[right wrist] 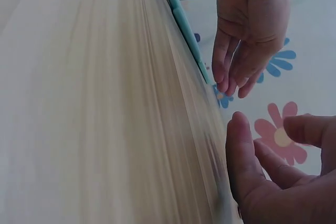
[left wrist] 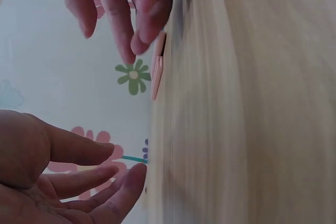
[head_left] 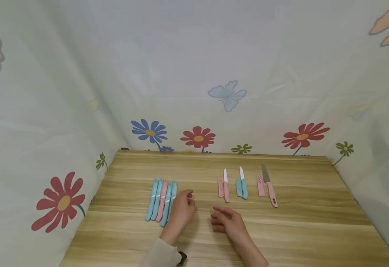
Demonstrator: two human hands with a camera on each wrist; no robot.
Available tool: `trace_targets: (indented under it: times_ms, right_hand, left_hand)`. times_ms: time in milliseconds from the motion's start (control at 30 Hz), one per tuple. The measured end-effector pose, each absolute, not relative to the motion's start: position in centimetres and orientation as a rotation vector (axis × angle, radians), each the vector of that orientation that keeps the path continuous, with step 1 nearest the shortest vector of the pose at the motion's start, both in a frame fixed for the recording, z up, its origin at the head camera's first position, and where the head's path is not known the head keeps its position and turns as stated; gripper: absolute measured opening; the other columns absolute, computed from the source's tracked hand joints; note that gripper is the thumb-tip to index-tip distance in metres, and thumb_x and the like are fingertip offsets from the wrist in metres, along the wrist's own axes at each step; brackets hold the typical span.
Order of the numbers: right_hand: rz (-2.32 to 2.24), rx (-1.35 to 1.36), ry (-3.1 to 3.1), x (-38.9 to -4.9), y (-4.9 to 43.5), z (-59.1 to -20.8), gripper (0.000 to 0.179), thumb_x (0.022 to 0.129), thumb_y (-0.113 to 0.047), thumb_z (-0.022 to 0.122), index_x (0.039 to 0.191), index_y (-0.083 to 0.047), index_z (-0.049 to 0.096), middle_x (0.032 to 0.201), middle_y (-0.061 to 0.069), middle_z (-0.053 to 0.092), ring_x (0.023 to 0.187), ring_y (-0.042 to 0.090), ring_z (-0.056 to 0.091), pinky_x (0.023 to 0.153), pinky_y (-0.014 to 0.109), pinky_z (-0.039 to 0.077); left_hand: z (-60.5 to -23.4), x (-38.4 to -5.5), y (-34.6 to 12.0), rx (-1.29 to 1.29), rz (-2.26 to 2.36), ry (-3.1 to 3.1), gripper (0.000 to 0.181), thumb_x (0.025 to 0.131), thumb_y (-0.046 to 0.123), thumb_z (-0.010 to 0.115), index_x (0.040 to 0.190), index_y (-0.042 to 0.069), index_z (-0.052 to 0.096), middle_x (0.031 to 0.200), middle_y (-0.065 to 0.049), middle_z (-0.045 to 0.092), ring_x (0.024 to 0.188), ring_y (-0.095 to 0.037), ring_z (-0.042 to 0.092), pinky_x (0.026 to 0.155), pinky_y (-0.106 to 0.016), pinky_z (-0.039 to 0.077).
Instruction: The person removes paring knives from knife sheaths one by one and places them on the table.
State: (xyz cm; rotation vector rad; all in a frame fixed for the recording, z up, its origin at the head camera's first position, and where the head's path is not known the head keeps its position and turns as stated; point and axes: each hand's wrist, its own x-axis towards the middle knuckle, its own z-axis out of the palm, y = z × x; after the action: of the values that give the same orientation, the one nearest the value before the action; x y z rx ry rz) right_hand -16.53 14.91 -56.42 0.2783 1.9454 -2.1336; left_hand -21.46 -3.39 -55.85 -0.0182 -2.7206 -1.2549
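Observation:
My left hand (head_left: 182, 207) hovers over the table beside a row of sheathed knives (head_left: 156, 202), overlapping the rightmost one in the head view; the row is teal apart from one pink knife (head_left: 162, 202). Its fingers are loosely bent around nothing. Facing it, my right hand (head_left: 231, 224) is also relaxed, thumb and fingers apart. Beyond the right hand lie a small pink-handled knife (head_left: 226, 189) with a white blade, a teal-handled knife (head_left: 244, 188), and a larger pink-handled knife (head_left: 272, 193) with a grey blade. Each has a sheath on its left: pink (head_left: 220, 187), teal (head_left: 239, 188) and pink (head_left: 261, 186).
The wood-grain table (head_left: 314, 230) is enclosed at the back and sides by a pale curtain (head_left: 181, 74) printed with flowers and butterflies. A dark band (head_left: 182, 257) circles the left wrist by a light sleeve (head_left: 162, 254).

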Motion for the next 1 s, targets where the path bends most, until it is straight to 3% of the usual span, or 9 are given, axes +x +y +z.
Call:
trace_targets:
  times_ms: [333,600,1000]
  right_hand:
    - [-2.162,0.107,1.771,-16.9,12.2,-56.5,0.054,0.108,-0.023,0.054,0.146,0.015,0.045,0.134,0.030,0.064,0.114,0.024,0.071,0.095,0.033,0.062]
    - [-2.195,0.001,1.592,-17.1,10.1,-56.5,0.064,0.109,-0.032,0.050,0.152,0.014,0.036,0.147,0.031,0.054,0.129,0.026,0.063,0.108,0.036,0.055]
    - [-2.225,-0.063,1.446,-17.2,6.7,-56.6,0.064,0.108,-0.025,0.049,0.154,0.015,0.030,0.154,0.032,0.046,0.132,0.025,0.062,0.117,0.040,0.047]
  left_hand:
    - [-54.7,-18.6,-6.0,-0.003,-1.199,-2.773,0.041,0.093,0.000,0.065,0.134,-0.003,0.062,0.117,-0.021,0.067,0.106,-0.033,0.066,0.089,-0.050,0.056]
    - [-54.2,-17.0,-7.9,0.005,-1.183,-2.792,0.043,0.094,0.002,0.067,0.135,-0.004,0.060,0.132,-0.023,0.063,0.125,-0.042,0.059,0.105,-0.057,0.050]
    - [-54.6,-16.2,-9.3,-0.003,-1.153,-2.823,0.039,0.093,0.003,0.069,0.131,-0.006,0.062,0.124,-0.026,0.067,0.120,-0.045,0.062,0.099,-0.060,0.053]
